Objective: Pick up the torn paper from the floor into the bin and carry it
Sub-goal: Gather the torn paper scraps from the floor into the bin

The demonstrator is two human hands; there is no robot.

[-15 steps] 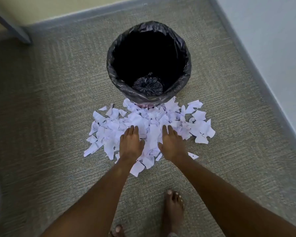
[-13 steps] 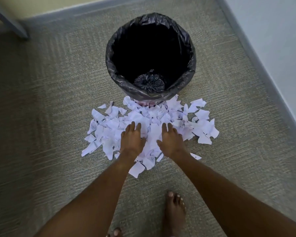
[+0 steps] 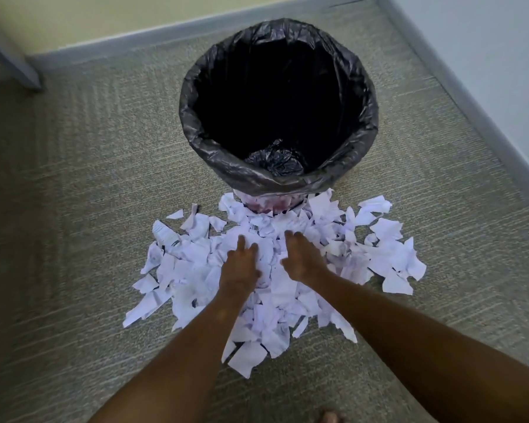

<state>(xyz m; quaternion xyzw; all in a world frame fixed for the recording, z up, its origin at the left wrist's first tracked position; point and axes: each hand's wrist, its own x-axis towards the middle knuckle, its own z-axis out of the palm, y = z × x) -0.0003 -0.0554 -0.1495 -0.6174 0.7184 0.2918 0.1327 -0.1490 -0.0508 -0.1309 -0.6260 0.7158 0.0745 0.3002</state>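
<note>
From the head view, the torn paper (image 3: 190, 264) lies in one wide heap on the carpet (image 3: 74, 209), its far edge touching the foot of the bin (image 3: 196, 129). No scrap shows inside the bin's dark interior, so I judge the gathering has barely begun.

Your left hand (image 3: 240, 267) and right hand (image 3: 303, 261) rest palm down on the middle of the heap, close together. The fingers lie straight and mostly side by side, with the right thumb angled out toward the left hand. Neither hand grips anything. Slight blur hides the fingertips.

Flat hands are the first risk: if you lift without curling under the heap, light scraps will likely slide out between your palms and scatter wider. Pushing forward to bunch the pile could wedge pieces under the bin's base or nudge the bin away. Stray pieces at the left and right edges sit well apart from your hands and are easy to miss. The black liner (image 3: 275, 178) looks loosely folded over the rim, so a heavy-handed drop could drag it inward.
</note>
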